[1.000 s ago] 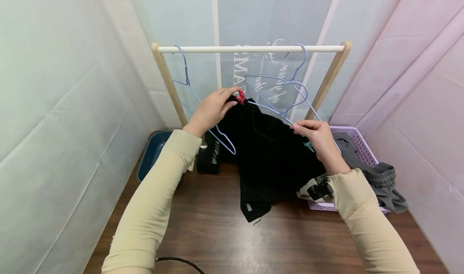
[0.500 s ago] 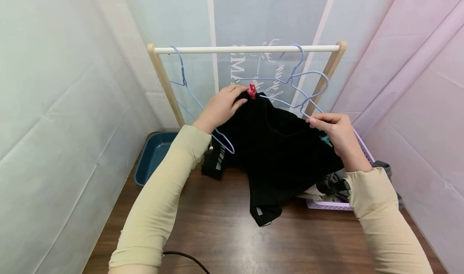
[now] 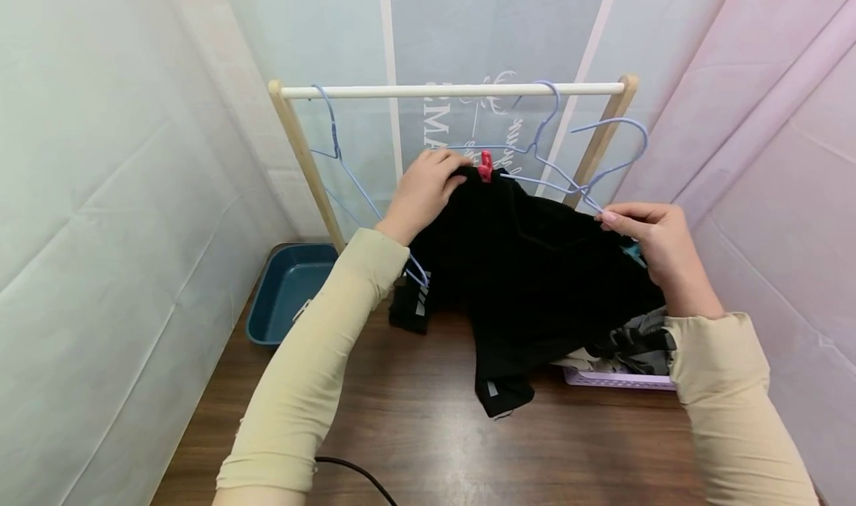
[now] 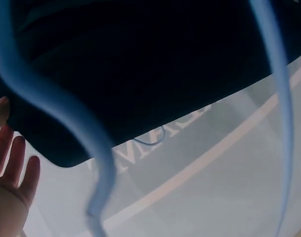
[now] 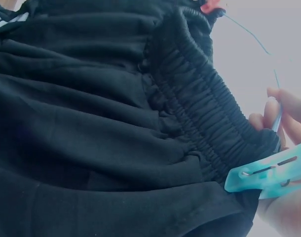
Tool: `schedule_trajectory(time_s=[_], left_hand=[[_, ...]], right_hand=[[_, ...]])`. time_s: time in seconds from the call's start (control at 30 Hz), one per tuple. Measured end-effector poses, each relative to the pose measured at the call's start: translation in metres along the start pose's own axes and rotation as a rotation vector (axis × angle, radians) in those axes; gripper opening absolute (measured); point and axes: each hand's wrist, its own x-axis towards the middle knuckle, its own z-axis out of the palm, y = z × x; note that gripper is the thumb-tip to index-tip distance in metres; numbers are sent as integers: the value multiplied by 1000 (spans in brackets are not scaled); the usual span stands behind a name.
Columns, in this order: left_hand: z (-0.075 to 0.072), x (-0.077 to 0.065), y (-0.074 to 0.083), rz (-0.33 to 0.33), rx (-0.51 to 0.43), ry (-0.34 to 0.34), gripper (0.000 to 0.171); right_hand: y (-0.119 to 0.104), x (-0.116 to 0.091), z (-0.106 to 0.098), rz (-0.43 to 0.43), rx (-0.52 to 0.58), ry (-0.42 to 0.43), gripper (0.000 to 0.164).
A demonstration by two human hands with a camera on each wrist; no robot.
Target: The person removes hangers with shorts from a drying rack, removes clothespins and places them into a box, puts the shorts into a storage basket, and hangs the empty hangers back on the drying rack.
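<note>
Black elastic-waist trousers [image 3: 535, 283] hang slanting between both hands, their legs spread below. A red clothespin [image 3: 485, 166] grips the waistband near my left hand [image 3: 424, 194], whose thumb and index finger pinch the cloth edge beside it. In the right wrist view the gathered waistband [image 5: 205, 103] ends at a teal clothespin [image 5: 269, 173]. My right hand [image 3: 662, 242] pinches the wire of a blue hanger [image 3: 646, 140], just above that end; the hanger's hook points up and is off the rail. Part of its wire is hidden behind the trousers.
A rack with a white rail [image 3: 455, 91] stands behind, with two blue hangers on it, the left hanger [image 3: 334, 131] overlapping my left forearm. On the floor are a teal basin [image 3: 261, 320] at left and a purple basket [image 3: 618, 380] with clothes at right.
Both hands have moved right with the trousers and hanger. The right hand has gone farther, and the hanger's hook has swung up and right, away from the rack's right hanger.
</note>
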Motion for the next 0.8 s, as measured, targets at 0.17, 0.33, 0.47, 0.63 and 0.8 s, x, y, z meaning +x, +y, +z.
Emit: schedule_trajectory(time_s=[0.17, 0.33, 0.47, 0.63, 0.8], left_hand=[[1, 3, 9, -23, -2, 61, 22], [5, 3, 22, -20, 17, 106, 18], [11, 3, 31, -13, 59, 136, 17], [17, 2, 42, 6, 111, 192, 18], [25, 2, 48, 33, 148, 225, 23]], right_hand=[[-9, -1, -9, -10, -6, 22, 12], [-16, -1, -18, -48, -29, 70, 17], [-17, -3, -25, -86, -54, 81, 19], [-16, -7, -39, -65, -110, 71, 12], [-16, -11, -58, 1, -233, -10, 21]])
